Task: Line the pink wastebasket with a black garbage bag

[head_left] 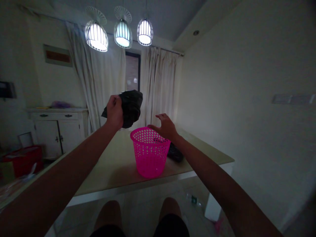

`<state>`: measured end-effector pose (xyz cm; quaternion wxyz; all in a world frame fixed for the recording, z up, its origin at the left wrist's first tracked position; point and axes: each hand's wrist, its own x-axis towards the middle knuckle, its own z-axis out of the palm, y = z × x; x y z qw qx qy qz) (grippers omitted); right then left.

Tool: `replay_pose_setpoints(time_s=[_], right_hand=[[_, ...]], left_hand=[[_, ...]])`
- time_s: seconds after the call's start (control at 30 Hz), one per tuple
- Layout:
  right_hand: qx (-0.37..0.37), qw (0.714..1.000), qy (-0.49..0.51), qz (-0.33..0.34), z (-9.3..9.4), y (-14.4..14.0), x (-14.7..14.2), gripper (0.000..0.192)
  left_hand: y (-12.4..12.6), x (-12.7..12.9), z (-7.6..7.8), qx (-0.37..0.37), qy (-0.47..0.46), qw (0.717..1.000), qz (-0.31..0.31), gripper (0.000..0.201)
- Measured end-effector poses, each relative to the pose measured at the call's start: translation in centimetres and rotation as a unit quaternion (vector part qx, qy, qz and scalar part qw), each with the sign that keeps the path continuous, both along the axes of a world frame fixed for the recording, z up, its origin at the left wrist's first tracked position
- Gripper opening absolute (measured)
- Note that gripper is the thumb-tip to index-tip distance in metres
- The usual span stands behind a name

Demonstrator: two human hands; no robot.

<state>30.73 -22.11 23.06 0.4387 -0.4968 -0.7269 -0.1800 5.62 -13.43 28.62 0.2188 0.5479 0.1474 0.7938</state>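
Note:
My left hand [115,112] is raised above the table and grips a crumpled black plastic bag [131,107]. Below it, a bright pink perforated basket [149,154] stands upright near the front edge of the pale table [116,164]. My right hand [166,126] hovers with fingers spread just above the basket's right rim, holding nothing. Another dark bag [175,153] lies on the table behind and to the right of the basket, partly hidden by my right forearm.
A white cabinet [58,130] stands at the left wall, with a red container [23,159] on the floor beside it. Curtains [158,85] hang behind the table. Three lamps [122,31] hang overhead. A plain wall runs along the right. My knees show below the table.

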Motion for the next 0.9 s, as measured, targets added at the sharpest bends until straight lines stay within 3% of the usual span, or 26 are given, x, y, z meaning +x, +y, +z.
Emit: replay_pose_setpoints(time_s=[0.07,0.17,0.23,0.33,0.43,0.53,0.67,0.8,0.9], right_hand=[[-0.030,0.999,0.037,-0.012,0.8,0.5,-2.8,0.071],[-0.076,0.988,0.116,-0.071,1.8,1.8,-4.2,0.041],[-0.089,0.980,0.143,-0.109,2.1,2.5,-3.2,0.031],[-0.061,0.977,0.147,-0.145,1.4,2.8,0.0,0.034],[-0.008,0.980,0.103,-0.168,-0.6,2.0,4.0,0.037],[-0.006,0.980,0.023,-0.197,-3.2,0.6,7.6,0.035],[-0.036,0.972,-0.102,-0.208,-6.5,-1.1,11.3,0.041],[-0.050,0.959,-0.212,-0.183,-9.4,-2.0,13.3,0.053],[-0.074,0.949,-0.249,-0.179,-11.3,-2.1,13.5,0.049]], left_hand=[[-2.7,1.6,0.6,0.029,0.017,0.998,-0.049,0.033],[-6.2,2.3,0.7,0.095,0.124,0.987,-0.022,0.038],[-7.7,1.8,0.3,0.138,0.192,0.971,0.023,0.040],[-8.4,0.4,-0.9,0.159,0.253,0.952,0.070,0.036],[-7.8,-0.8,-2.6,0.120,0.266,0.954,0.074,0.030],[-6.7,-1.2,-4.5,0.087,0.268,0.957,0.069,0.026],[-5.9,-1.6,-7.7,0.133,0.298,0.943,0.070,0.040],[-6.1,-1.9,-11.4,0.225,0.422,0.872,0.101,0.064],[-5.9,-1.5,-13.5,0.255,0.495,0.822,0.117,0.040]])
